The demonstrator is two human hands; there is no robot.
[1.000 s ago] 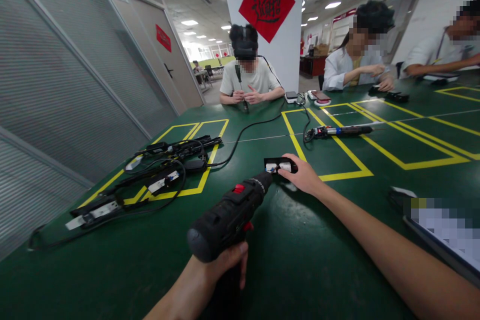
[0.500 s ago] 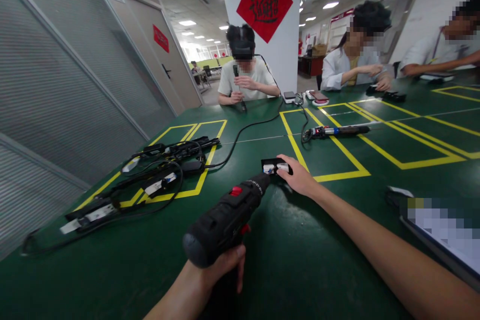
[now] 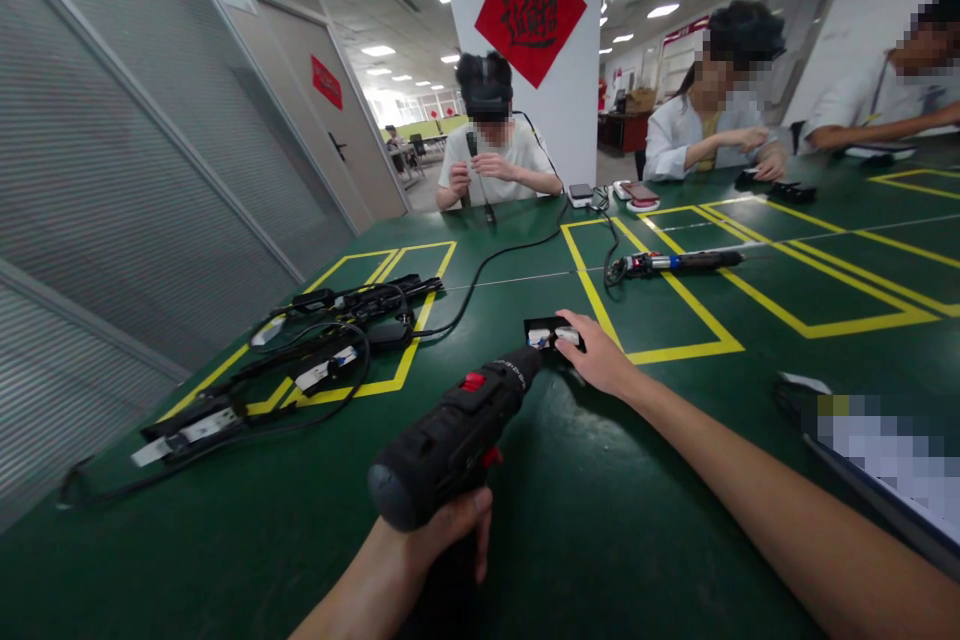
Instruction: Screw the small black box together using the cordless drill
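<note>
My left hand [image 3: 450,530] is closed around the grip of a black cordless drill [image 3: 454,440] with red switches. The drill's front end reaches away from me and meets a small black part with white pieces [image 3: 541,334] on the green table [image 3: 645,520]. My right hand [image 3: 592,355] pinches the right end of that part, thumb on the near side and fingers over the far side. The drill hides the lower left of the part, so the exact contact cannot be made out.
Black cabled devices with white plates [image 3: 330,370] lie at the left. Behind my right hand is a rod-shaped device [image 3: 675,262] with a cable. A tablet-like object [image 3: 885,470] is at the right. One person [image 3: 495,155] sits opposite; two more sit at the far right.
The view has shifted slightly. My hands, the drill and the small part keep their places relative to each other. The person opposite has raised one hand beside a black rod.
</note>
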